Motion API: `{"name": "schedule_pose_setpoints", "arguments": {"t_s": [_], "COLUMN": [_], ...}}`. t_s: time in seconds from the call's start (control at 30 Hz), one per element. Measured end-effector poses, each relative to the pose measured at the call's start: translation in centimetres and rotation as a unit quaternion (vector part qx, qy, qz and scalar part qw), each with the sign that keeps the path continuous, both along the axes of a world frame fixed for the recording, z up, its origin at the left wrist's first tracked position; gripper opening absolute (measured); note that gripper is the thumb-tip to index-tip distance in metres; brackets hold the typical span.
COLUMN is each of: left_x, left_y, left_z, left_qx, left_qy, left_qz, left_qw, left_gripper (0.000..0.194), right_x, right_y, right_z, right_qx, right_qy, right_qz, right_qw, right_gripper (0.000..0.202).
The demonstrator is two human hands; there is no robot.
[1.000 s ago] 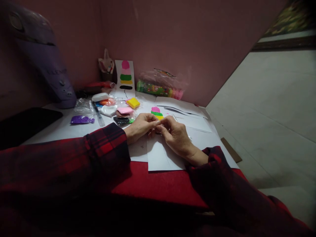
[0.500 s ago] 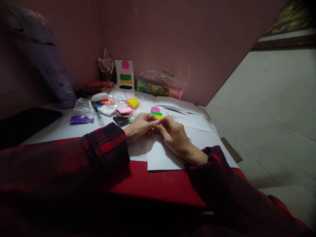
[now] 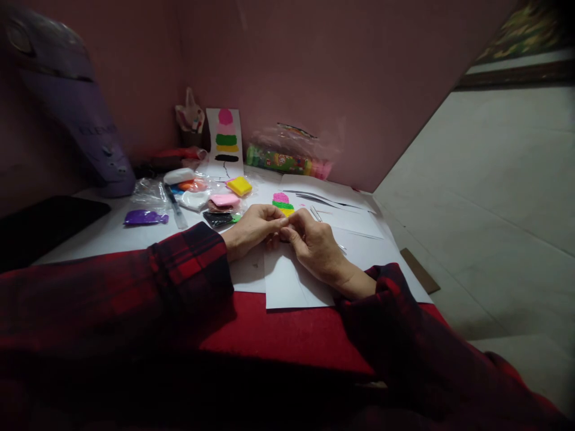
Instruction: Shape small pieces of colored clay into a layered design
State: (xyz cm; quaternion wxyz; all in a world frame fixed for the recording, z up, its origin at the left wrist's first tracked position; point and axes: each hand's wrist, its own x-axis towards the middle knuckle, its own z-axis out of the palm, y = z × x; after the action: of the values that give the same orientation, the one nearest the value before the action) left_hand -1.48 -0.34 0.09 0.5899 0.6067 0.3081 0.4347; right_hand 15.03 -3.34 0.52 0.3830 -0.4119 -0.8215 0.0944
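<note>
My left hand (image 3: 255, 228) and my right hand (image 3: 318, 246) meet over a white sheet (image 3: 281, 284), thumbs and fingertips pressed together. Whatever lies between the fingertips is too small or hidden to make out. Just beyond them, a pink, green and yellow layered shape (image 3: 281, 204) shows on the paper, its lower part covered by my fingers. Behind stands a card (image 3: 228, 130) with pink, green, yellow and black bands. Clay packs lie left of my hands: yellow (image 3: 239, 186), pink (image 3: 224, 200), black (image 3: 217, 219) and purple (image 3: 146, 217).
A purple bottle (image 3: 96, 129) stands at the left, behind a dark flat object (image 3: 49, 224). A clear marker (image 3: 175, 206) lies among the packs. Against the wall rests a colourful plastic-wrapped pack (image 3: 287, 160). A silver pen (image 3: 315, 213) lies beyond my right hand.
The whole view has shifted slightly, so things appear a little further left. Both hands keep nearly the same pinched pose.
</note>
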Motion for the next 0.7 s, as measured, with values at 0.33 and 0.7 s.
{"name": "schedule_pose_setpoints", "arguments": {"t_s": [0.33,0.7], "left_x": [0.09,0.34], "left_y": [-0.07,-0.16], "left_z": [0.10,0.11], "left_qx": [-0.024,-0.020], "left_qy": [-0.024,-0.085], "left_qz": [0.003,0.020], "left_qw": [0.999,0.996], "left_gripper": [0.026,0.023], "right_x": [0.10,0.00], "right_y": [0.06,0.10], "right_z": [-0.08,-0.15], "right_qx": [0.009,0.025], "right_qy": [0.026,0.074], "right_qz": [-0.002,-0.012], "right_qw": [1.000,0.997], "right_gripper": [0.007,0.006]}}
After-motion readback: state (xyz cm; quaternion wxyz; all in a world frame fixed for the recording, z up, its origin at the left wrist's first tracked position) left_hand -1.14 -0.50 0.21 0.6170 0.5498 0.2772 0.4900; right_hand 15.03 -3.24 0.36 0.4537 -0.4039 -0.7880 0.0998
